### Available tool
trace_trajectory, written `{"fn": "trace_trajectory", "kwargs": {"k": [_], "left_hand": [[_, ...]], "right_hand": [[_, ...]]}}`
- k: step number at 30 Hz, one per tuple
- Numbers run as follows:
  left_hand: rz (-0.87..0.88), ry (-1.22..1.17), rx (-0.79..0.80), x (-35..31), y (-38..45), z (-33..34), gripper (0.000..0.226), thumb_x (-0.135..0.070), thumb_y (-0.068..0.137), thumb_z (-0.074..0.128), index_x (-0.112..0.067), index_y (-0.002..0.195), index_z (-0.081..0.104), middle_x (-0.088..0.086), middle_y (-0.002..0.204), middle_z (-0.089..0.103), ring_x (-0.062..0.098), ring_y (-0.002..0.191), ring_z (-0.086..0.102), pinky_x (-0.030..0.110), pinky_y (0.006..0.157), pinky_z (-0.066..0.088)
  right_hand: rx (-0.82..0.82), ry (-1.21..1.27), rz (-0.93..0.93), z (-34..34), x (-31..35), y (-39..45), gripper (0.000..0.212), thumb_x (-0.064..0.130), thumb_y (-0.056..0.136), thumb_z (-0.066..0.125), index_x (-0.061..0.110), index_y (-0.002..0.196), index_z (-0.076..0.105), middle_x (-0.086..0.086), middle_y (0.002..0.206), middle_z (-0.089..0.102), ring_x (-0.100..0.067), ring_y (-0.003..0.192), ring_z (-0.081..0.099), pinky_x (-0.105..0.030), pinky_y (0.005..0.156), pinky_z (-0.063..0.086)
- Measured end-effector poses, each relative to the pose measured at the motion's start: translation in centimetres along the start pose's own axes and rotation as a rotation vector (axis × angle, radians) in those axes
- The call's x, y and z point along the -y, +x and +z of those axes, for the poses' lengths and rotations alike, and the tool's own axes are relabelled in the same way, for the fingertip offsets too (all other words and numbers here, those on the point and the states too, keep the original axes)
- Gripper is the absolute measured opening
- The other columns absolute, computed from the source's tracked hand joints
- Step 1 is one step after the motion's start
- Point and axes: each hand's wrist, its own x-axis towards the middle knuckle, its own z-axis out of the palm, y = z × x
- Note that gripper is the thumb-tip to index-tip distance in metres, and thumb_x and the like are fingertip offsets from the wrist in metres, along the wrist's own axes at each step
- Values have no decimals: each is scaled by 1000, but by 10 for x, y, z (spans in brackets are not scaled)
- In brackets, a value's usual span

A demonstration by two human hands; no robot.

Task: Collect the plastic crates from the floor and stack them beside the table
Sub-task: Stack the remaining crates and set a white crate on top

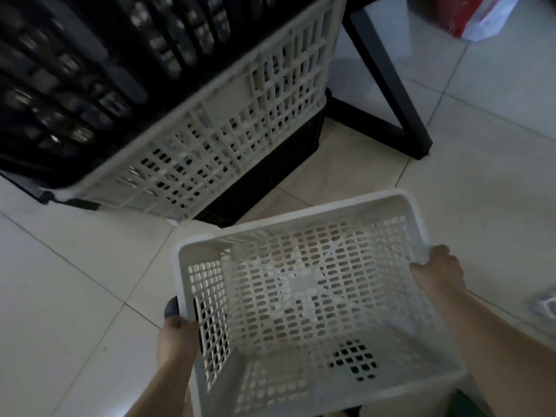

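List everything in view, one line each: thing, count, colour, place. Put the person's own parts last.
held crate: 1, white, lower centre, open side up, held above the floor
stacked crates: at least 3, black top, white middle, black bottom, upper left
table leg: 1, black, upper right, beside the stack
bag: 1, red and white, top right corner, on the floor
floor tiles: many, pale, all around
small object: 1, pale, right edge, too blurred to name
left hand: 1, grips the held crate's left rim
right hand: 1, grips its right rim
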Motion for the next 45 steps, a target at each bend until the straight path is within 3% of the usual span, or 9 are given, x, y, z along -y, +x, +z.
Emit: {"fn": "trace_trajectory", "kwargs": {"k": [5,9,15,19,25,30,38,42,45], "left_hand": [[49,-38,-53,-33,-45,-75,11,-10,86,62,0,91,58,14,58,53,31,68,53,34,65,38],[109,-75,-64,-58,-103,-152,19,-7,88,58,5,103,61,25,84,64,29,74,51,33,68,36],[170,-133,-102,-65,-195,-255,27,-8,90,56,8,112,59,27,94,65,28,73,49,32,66,34],[212,-185,-176,-47,-251,-304,11,-11,91,55,-1,93,55,6,60,48,18,52,41,32,54,29],[213,-280,-225,-18,-299,-358,21,-18,88,61,-1,98,66,17,82,62,32,73,57,34,63,40],[263,-373,-339,-7,-324,-403,21,-24,87,63,-4,80,65,16,76,63,33,74,56,35,61,37],[370,-530,-518,-20,-362,-499,25,-27,79,69,-3,73,67,23,73,66,38,74,61,42,71,50],[425,-617,-538,-32,-378,-549,28,-28,74,68,-1,69,64,26,67,65,40,71,64,47,69,52],[480,-667,-571,-43,-388,-579,34,-30,70,65,4,72,62,33,74,65,33,64,59,40,62,47]], "right_hand": [[9,68,-72,-71,0,-48,43,11,85,60,-3,124,46,-29,121,55,-42,109,57,-42,87,47],[19,174,-136,-147,5,-99,38,10,86,57,-3,120,48,-29,115,58,-42,105,59,-39,78,46],[41,326,-244,-252,15,-182,43,17,82,60,-1,121,53,-26,115,62,-39,105,60,-34,73,41],[9,364,-345,-311,11,-230,40,18,78,65,3,115,61,-21,110,66,-36,100,63,-29,70,38],[-10,406,-456,-368,10,-283,32,16,83,62,2,111,64,-18,91,63,-29,80,56,-30,66,37],[-33,452,-583,-397,18,-317,27,14,89,58,2,113,59,-8,76,54,-23,67,47,-26,49,30],[-56,541,-818,-436,51,-368,6,9,89,52,7,86,57,-8,63,52,-24,53,47,-27,49,31],[-112,540,-942,-473,85,-388,22,13,91,53,-4,78,59,-14,69,52,-26,62,50,-29,58,34],[-120,552,-996,-498,116,-403,28,10,90,55,6,63,51,-8,57,46,-22,49,42,-25,50,28]]}}
